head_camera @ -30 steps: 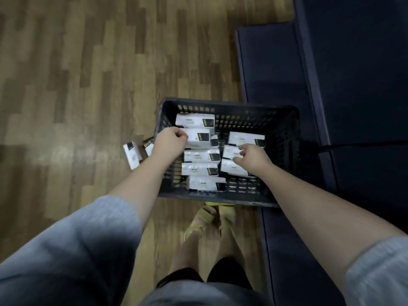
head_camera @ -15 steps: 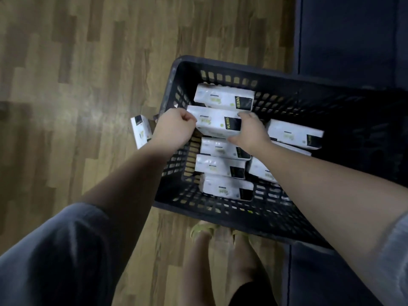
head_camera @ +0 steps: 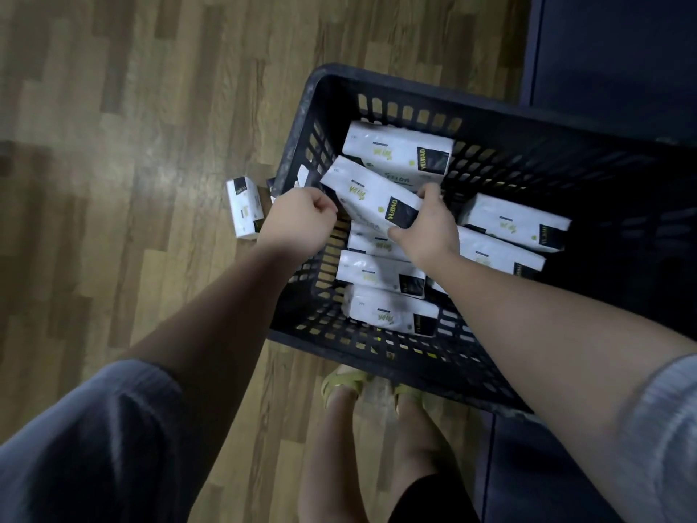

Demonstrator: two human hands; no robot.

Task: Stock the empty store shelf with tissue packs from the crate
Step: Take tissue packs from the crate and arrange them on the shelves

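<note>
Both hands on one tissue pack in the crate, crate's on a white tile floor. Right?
Not quite. The head view shows the floor is wood-look planks, not white tile. The rest holds: the left hand and right hand grip one tissue pack in the crate, which sits on that floor.

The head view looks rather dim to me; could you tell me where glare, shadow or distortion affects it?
Head view: dim overall; soft glare on the wood floor; the crate falls into deep shadow on its right; wide-angle bending stretches the arms; print on the held tissue pack stays readable.
</note>
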